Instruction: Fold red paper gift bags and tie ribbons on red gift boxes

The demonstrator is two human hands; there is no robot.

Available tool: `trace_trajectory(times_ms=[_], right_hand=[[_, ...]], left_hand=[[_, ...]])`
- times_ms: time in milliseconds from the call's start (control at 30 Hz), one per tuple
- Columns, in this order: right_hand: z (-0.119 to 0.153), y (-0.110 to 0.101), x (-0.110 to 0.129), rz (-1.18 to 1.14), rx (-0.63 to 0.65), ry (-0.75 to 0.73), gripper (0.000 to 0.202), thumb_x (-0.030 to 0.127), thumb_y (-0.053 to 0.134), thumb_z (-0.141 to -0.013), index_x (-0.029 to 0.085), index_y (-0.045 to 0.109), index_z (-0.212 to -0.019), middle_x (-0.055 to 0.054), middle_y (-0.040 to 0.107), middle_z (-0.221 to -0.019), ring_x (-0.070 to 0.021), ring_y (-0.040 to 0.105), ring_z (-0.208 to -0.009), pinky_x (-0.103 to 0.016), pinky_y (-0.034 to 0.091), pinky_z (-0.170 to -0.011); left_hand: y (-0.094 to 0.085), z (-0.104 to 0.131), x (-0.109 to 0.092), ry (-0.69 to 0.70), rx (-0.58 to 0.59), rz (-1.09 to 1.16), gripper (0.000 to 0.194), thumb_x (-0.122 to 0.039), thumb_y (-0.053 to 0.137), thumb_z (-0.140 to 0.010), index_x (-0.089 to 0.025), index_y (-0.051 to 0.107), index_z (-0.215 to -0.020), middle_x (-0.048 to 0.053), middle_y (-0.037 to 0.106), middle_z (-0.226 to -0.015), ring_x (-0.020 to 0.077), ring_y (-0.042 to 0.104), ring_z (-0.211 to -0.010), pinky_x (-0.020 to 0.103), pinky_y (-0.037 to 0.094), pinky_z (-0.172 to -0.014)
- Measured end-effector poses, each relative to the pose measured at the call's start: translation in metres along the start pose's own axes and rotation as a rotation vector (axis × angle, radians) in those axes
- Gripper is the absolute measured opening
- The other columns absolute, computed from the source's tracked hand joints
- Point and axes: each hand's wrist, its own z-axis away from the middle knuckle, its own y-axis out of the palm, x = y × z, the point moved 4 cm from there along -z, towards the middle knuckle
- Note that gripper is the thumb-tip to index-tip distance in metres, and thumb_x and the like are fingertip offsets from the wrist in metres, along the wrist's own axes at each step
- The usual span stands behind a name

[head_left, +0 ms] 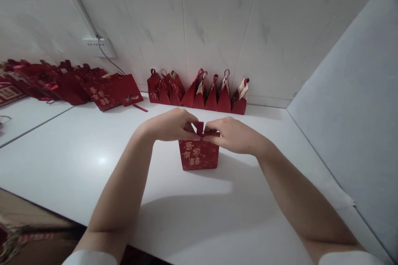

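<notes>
A small red box (200,155) with gold characters stands upright on the white table (93,149), in front of me. My left hand (178,126) pinches the top edge of this box from the left. From the right, my right hand (228,132) grips the same top edge, its thumb close to the left thumb. Between the two hands a short red ribbon loop (200,127) sticks up from the box. The fingers behind the top edge are partly hidden.
Several red boxes with ribbon loops (211,99) line the wall behind my hands. Flat red boxes (105,91) lie piled at the back left, under a wall socket (98,47). A pale panel (348,91) bounds the right side.
</notes>
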Motion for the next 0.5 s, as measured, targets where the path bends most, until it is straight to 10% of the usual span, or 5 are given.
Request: trace_trajectory(times_ms=[500], right_hand=[[-0.004, 0.003, 0.012, 0.197, -0.102, -0.099, 0.013, 0.020, 0.051, -0.091, 0.019, 0.058, -0.080, -0.001, 0.065, -0.079, -0.0151, 0.055, -0.069, -0.026, 0.032, -0.059]], left_hand=[[0.003, -0.002, -0.009, 0.075, -0.121, -0.210, 0.022, -0.030, 0.060, -0.081, -0.017, 0.062, -0.063, -0.003, 0.055, -0.054, 0.0079, 0.040, -0.050, 0.024, 0.027, -0.049]])
